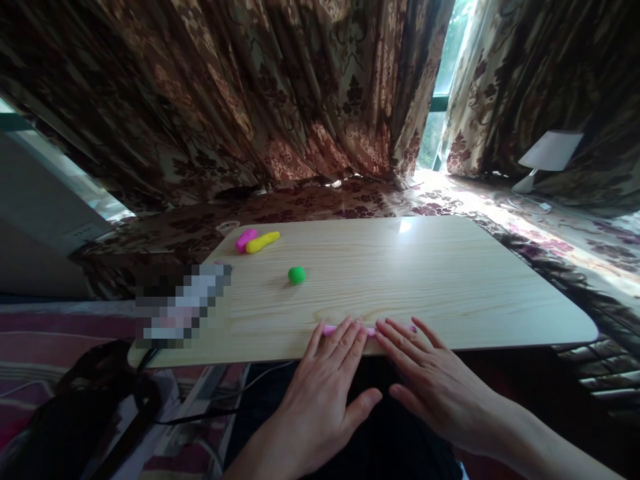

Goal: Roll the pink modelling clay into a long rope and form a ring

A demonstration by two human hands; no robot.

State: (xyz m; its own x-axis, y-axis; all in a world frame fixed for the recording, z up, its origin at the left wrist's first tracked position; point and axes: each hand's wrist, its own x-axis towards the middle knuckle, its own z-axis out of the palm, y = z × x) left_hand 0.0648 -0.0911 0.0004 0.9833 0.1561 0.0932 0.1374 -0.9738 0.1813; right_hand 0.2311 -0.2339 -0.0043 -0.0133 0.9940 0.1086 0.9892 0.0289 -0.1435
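The pink roll [371, 331] lies on the tabletop [425, 280] close to its near edge, directly beneath the fingers of both hands. Its long axis runs left to right, roughly parallel to that edge, while the fingers point away from the body, so they cross the roll rather than follow it. That crossing is the relation that seems to matter most here: pushing forward or drawing back would go across the roll's length.

Neither hand is clearly nearer. The left hand [326, 385] covers the left part of the roll and the right hand [434, 379] the right part, with a short stretch showing between the two index fingers (both ends are partly masked by fingers, so I cannot tell exactly where it stops). The hands are palm down with fingers straight, laid over the roll; nothing is gripped or pinched, and the thumbs hang clear on the near side of the edge. How hard they press cannot be told.

The green ball [297, 275] sits apart, beyond the left hand and a little to its left. Farther off, toward the far left corner, a yellow stick [263, 243] lies against a magenta lump [245, 240].
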